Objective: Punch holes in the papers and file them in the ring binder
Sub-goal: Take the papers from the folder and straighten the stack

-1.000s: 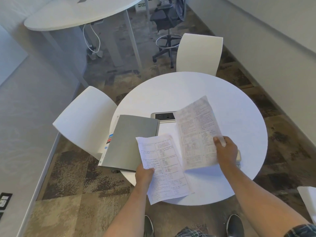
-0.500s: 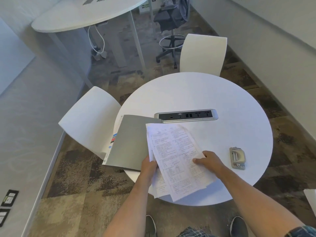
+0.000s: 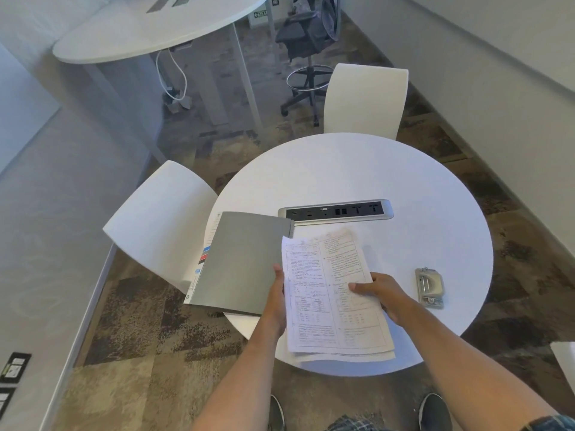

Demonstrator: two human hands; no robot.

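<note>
A stack of printed papers lies at the near edge of the round white table. My left hand grips the stack's left edge. My right hand holds the stack from the right, fingers spread over the top sheet. A closed grey ring binder lies to the left of the papers and overhangs the table's left edge. A small silver hole punch sits on the table to the right of my right hand, apart from it.
A silver power socket strip is set into the table's middle, just beyond the papers. White chairs stand at the left and the far side. A second white table and a black stool stand farther back.
The two separate sheets held apart in the air have been brought together into one stack and lowered to the table's near edge. The hole punch, hidden behind my right hand before, is uncovered.
</note>
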